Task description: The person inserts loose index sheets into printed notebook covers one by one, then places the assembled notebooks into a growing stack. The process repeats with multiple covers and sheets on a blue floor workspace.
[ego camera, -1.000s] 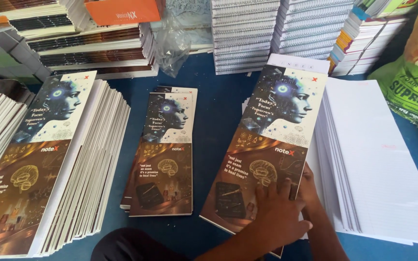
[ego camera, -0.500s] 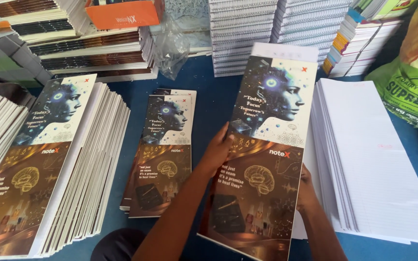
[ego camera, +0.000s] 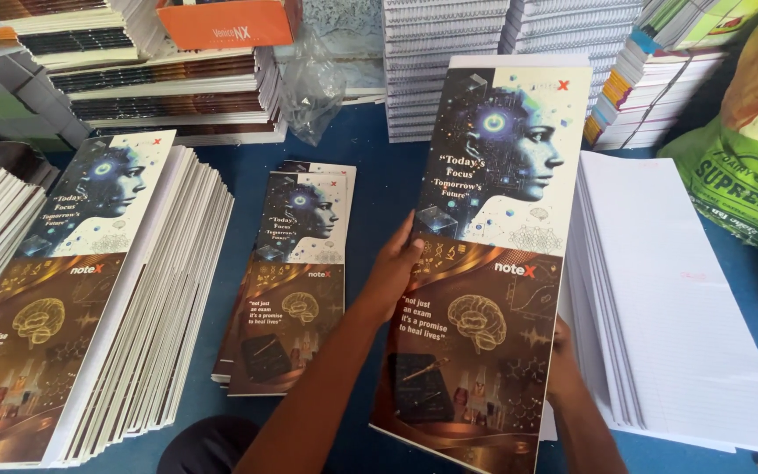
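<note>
Cover sheet (ego camera: 484, 263) gripped by left hand (ego camera: 392, 272) fingers; right hand (ego camera: 563, 364) mostly hidden (grip unclear).

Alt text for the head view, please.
Two bare hands, left hand and right hand, hold a tall printed cover sheet by its side edges above a blue table. A white paper stack lies right, cover piles left.

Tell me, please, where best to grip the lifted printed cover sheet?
Grip the cover sheet by its two long edges at mid-height, one hand from each side, as the left hand and right hand do: it is tall, thin and probably floppy.
</note>
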